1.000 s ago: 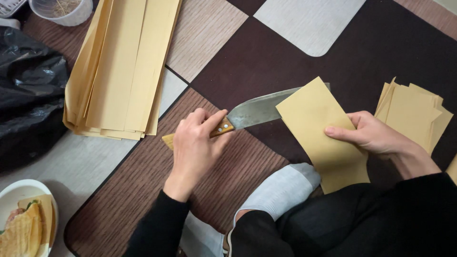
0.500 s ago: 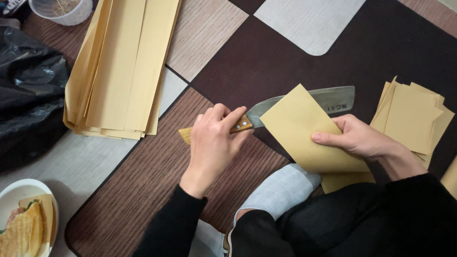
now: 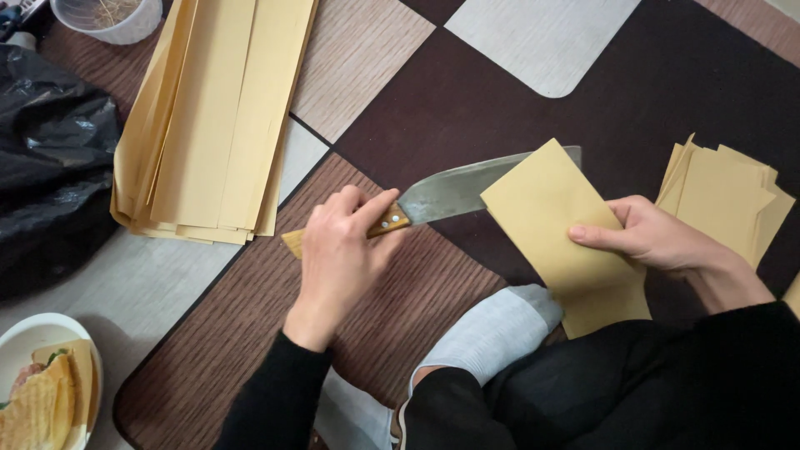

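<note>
My left hand [image 3: 342, 250] grips the wooden handle of a large knife [image 3: 454, 192], thumb along the handle's top. Its steel blade runs right and disappears inside a folded tan paper sheet [image 3: 560, 229]. My right hand [image 3: 646, 233] pins that sheet flat against the carpet, fingers pointing left on its right half. Only the blade's tip shows past the paper's upper edge. My socked foot [image 3: 492, 329] rests just below the sheet.
A stack of long tan paper strips [image 3: 218, 117] lies at the upper left. A pile of small cut tan sheets [image 3: 725, 196] sits at the right. A black plastic bag [image 3: 46, 167], a clear cup [image 3: 108, 17] and a plate with a sandwich [image 3: 37, 392] line the left side.
The knife slid left and back through the folded sheet, then right and deeper again. My right hand shifted slightly while holding the paper down.
</note>
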